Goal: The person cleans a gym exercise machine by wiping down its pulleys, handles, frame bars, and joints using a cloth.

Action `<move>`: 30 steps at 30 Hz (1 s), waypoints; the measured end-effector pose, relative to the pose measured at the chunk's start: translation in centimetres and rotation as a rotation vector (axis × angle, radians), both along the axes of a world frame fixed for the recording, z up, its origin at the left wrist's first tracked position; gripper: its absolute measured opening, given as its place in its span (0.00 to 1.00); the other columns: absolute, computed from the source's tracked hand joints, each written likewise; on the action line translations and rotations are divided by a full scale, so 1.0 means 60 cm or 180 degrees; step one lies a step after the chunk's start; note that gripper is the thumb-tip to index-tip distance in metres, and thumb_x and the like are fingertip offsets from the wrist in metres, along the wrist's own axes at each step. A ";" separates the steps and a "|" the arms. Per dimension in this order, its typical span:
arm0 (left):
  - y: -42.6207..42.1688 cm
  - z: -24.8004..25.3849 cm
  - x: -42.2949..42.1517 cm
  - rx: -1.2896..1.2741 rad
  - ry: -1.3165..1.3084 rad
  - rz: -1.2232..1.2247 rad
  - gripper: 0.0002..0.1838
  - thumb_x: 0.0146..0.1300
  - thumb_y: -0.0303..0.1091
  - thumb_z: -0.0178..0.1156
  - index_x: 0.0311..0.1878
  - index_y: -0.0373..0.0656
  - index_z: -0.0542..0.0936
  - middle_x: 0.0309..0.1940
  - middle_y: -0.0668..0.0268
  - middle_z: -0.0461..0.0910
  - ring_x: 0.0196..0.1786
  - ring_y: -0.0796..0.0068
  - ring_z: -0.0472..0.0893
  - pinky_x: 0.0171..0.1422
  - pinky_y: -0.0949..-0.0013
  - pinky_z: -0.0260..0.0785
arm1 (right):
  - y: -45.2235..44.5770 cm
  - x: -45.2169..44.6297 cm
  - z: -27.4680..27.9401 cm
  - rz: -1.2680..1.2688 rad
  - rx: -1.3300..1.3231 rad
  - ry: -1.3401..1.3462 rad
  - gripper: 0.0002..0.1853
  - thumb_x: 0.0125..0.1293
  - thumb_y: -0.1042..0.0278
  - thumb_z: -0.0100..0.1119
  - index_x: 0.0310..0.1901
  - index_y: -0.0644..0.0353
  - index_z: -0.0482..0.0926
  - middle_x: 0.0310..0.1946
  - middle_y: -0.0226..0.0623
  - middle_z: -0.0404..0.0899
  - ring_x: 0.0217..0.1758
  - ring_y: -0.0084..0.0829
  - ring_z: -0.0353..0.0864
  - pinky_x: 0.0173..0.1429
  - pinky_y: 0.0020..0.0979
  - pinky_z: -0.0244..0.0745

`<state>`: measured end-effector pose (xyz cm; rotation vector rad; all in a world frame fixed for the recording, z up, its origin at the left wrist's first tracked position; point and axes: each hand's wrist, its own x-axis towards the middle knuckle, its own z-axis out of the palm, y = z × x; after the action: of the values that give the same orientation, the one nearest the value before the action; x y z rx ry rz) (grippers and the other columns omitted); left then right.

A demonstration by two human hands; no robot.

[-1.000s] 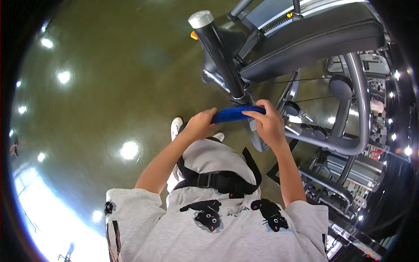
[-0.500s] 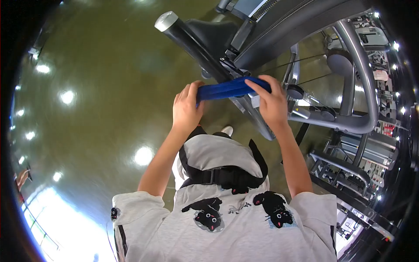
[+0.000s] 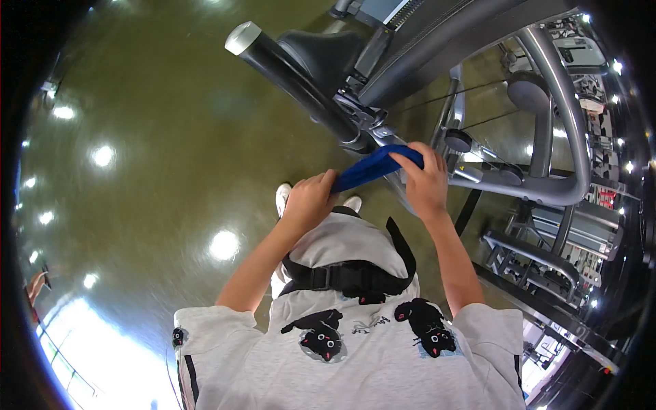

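A folded blue cloth (image 3: 369,169) stretches between my two hands in front of my waist, slanting up to the right. My left hand (image 3: 311,200) is closed round its lower left end. The other end is pinched in my right hand (image 3: 425,179), thumb over the top and fingers mostly behind it. Just beyond the cloth is a gym machine, with a black padded handle (image 3: 294,82) capped in silver and a grey metal frame (image 3: 581,137). Whether the cloth touches the machine I cannot tell.
A black pad (image 3: 451,55) of the machine reaches across the upper right. More gym equipment (image 3: 533,256) stands along the right. My white shoes (image 3: 283,198) are on the shiny olive floor (image 3: 157,178). A black belt (image 3: 355,277) crosses my waist.
My left hand has moved right and down, closer to my right hand, and my right hand is slightly lower. The span of blue cloth between them is shorter and more slanted.
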<state>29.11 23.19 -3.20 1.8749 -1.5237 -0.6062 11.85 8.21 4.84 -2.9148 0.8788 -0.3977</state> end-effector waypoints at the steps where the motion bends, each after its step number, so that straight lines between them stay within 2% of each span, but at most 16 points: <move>1: -0.001 0.009 0.002 -0.0096 0.0199 0.0061 0.12 0.53 0.31 0.60 0.40 0.42 0.71 0.28 0.59 0.77 0.34 0.55 0.79 0.38 0.56 0.70 | -0.003 0.008 0.007 0.0011 -0.0025 -0.0172 0.19 0.50 0.78 0.56 0.44 0.45 0.82 0.47 0.34 0.72 0.51 0.40 0.72 0.54 0.40 0.66; 3: -0.001 0.032 0.008 -0.0187 0.0388 0.0129 0.13 0.52 0.31 0.61 0.39 0.41 0.70 0.28 0.58 0.76 0.34 0.54 0.78 0.39 0.55 0.70 | -0.002 0.033 0.022 0.0029 -0.0041 -0.0354 0.18 0.51 0.75 0.58 0.44 0.46 0.82 0.48 0.35 0.72 0.50 0.41 0.72 0.54 0.39 0.66; 5: -0.002 0.046 0.011 -0.0164 0.0389 0.0015 0.14 0.50 0.30 0.62 0.37 0.39 0.69 0.29 0.56 0.76 0.34 0.52 0.78 0.39 0.55 0.69 | 0.004 0.069 0.025 0.0071 0.0276 -0.0544 0.16 0.52 0.68 0.60 0.45 0.53 0.81 0.48 0.38 0.72 0.49 0.44 0.72 0.53 0.40 0.66; 6: -0.005 0.045 0.009 -0.0170 0.0391 0.0020 0.14 0.50 0.30 0.62 0.37 0.39 0.69 0.29 0.56 0.76 0.34 0.52 0.78 0.39 0.55 0.69 | 0.007 0.080 0.012 0.0110 0.0361 -0.0420 0.20 0.53 0.61 0.61 0.47 0.61 0.78 0.49 0.42 0.71 0.50 0.46 0.71 0.54 0.41 0.67; 9: -0.005 0.051 0.002 -0.0192 0.0356 -0.0136 0.14 0.51 0.31 0.63 0.36 0.39 0.68 0.29 0.56 0.76 0.34 0.52 0.78 0.39 0.55 0.69 | 0.025 0.108 -0.004 -0.0178 0.0420 -0.0123 0.23 0.53 0.59 0.61 0.48 0.64 0.76 0.49 0.43 0.71 0.51 0.47 0.71 0.52 0.44 0.69; 11: -0.007 0.058 -0.003 -0.0223 0.0453 -0.0066 0.14 0.53 0.32 0.63 0.37 0.38 0.68 0.28 0.56 0.75 0.34 0.51 0.77 0.38 0.55 0.69 | 0.012 0.110 -0.012 -0.0093 0.0280 -0.0013 0.25 0.53 0.58 0.61 0.50 0.65 0.74 0.51 0.45 0.70 0.51 0.47 0.72 0.50 0.46 0.71; 13: -0.014 0.066 -0.007 -0.0328 0.0552 0.0007 0.14 0.55 0.33 0.61 0.39 0.38 0.68 0.29 0.53 0.75 0.34 0.48 0.77 0.38 0.53 0.69 | -0.009 0.114 -0.022 -0.0150 0.0825 -0.0070 0.23 0.56 0.55 0.57 0.46 0.66 0.76 0.49 0.48 0.73 0.50 0.50 0.73 0.49 0.46 0.71; 14: -0.019 0.070 -0.008 -0.0442 0.0642 0.0082 0.14 0.57 0.33 0.60 0.41 0.38 0.68 0.31 0.51 0.75 0.35 0.46 0.76 0.38 0.52 0.68 | -0.029 0.118 -0.025 -0.0155 0.0821 -0.0070 0.23 0.56 0.55 0.57 0.46 0.66 0.76 0.49 0.48 0.73 0.50 0.50 0.73 0.49 0.46 0.71; 16: -0.031 0.079 -0.013 -0.0461 0.0733 0.0148 0.14 0.58 0.34 0.59 0.42 0.38 0.68 0.31 0.50 0.75 0.35 0.45 0.76 0.38 0.52 0.68 | -0.073 0.128 -0.031 -0.0060 0.2407 0.0318 0.21 0.60 0.53 0.50 0.40 0.66 0.78 0.46 0.50 0.75 0.49 0.52 0.73 0.49 0.47 0.71; 20: -0.040 0.079 -0.006 -0.0226 0.0909 0.0310 0.14 0.58 0.33 0.59 0.43 0.38 0.69 0.34 0.50 0.76 0.37 0.44 0.76 0.40 0.51 0.68 | -0.075 0.144 -0.046 -0.0554 0.2784 0.0510 0.20 0.63 0.55 0.44 0.35 0.66 0.78 0.42 0.51 0.76 0.46 0.53 0.74 0.48 0.48 0.70; 22: -0.035 0.064 0.003 -0.0248 0.0832 0.0263 0.14 0.58 0.32 0.58 0.43 0.38 0.69 0.35 0.50 0.76 0.39 0.44 0.76 0.41 0.51 0.68 | -0.034 0.141 -0.036 -0.0509 0.1277 0.0419 0.18 0.64 0.58 0.44 0.39 0.65 0.79 0.44 0.49 0.75 0.47 0.50 0.74 0.49 0.47 0.70; 23: -0.030 0.057 0.007 -0.0260 0.0752 0.0223 0.14 0.57 0.32 0.58 0.44 0.37 0.70 0.36 0.50 0.76 0.41 0.45 0.76 0.42 0.51 0.68 | -0.016 0.138 -0.034 -0.0510 0.1275 0.0423 0.18 0.64 0.58 0.44 0.39 0.65 0.79 0.44 0.49 0.75 0.47 0.50 0.74 0.49 0.47 0.70; 25: -0.021 0.047 0.014 -0.0105 0.0660 0.0191 0.14 0.57 0.31 0.58 0.44 0.37 0.70 0.37 0.50 0.76 0.42 0.45 0.76 0.44 0.51 0.68 | 0.018 0.131 -0.032 -0.0529 0.0164 0.0072 0.18 0.63 0.59 0.48 0.45 0.64 0.78 0.48 0.45 0.73 0.49 0.46 0.72 0.51 0.46 0.69; 26: -0.015 0.042 0.015 0.0052 0.0561 0.0152 0.14 0.56 0.30 0.58 0.45 0.36 0.71 0.38 0.50 0.76 0.43 0.46 0.76 0.45 0.52 0.68 | 0.031 0.129 -0.027 -0.0537 0.0003 0.0211 0.20 0.61 0.60 0.54 0.51 0.62 0.75 0.52 0.44 0.70 0.51 0.43 0.71 0.52 0.44 0.69; 30: -0.006 0.024 0.009 0.0039 0.0348 0.0123 0.14 0.53 0.27 0.58 0.44 0.36 0.72 0.34 0.54 0.77 0.40 0.53 0.77 0.45 0.55 0.70 | 0.060 0.117 -0.015 -0.0456 -0.0423 0.0112 0.24 0.57 0.56 0.61 0.52 0.61 0.74 0.54 0.47 0.69 0.51 0.43 0.71 0.51 0.41 0.70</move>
<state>29.64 22.85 -1.76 1.8449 -1.4138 -0.6901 18.86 11.81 3.92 -2.9962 1.1123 -0.4316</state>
